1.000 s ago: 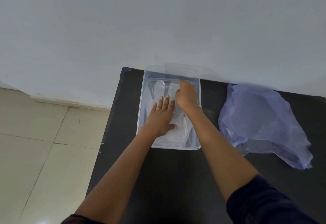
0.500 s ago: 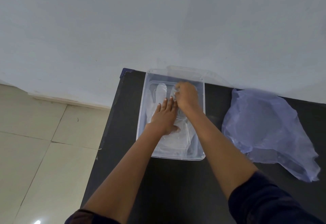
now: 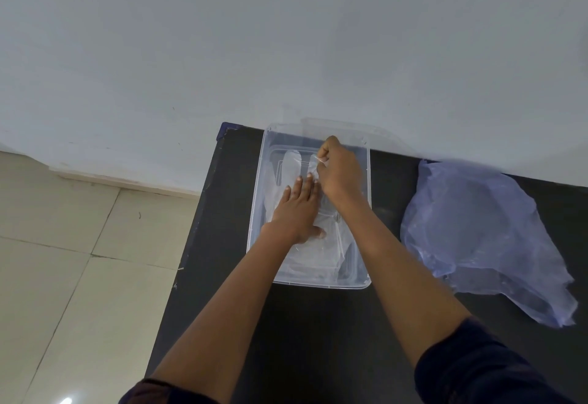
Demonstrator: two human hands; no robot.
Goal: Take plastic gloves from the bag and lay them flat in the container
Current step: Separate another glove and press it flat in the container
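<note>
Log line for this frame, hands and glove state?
stage: flattening glove | left hand: flat, pressing glove in container | right hand: pinching glove edge | bag: on table, right of container

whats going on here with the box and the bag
A person is laying a clear plastic glove flat in the container on a black table. The left hand presses it down with straight fingers while the right hand pinches one glove finger to pull it straight. The bag lies to the right, untouched.

Clear glossy plastic container (image 3: 363, 219) is sitting on the matt black surface (image 3: 318, 340); thin crinkled bluish plastic bag (image 3: 477, 238) is lying right.
</note>
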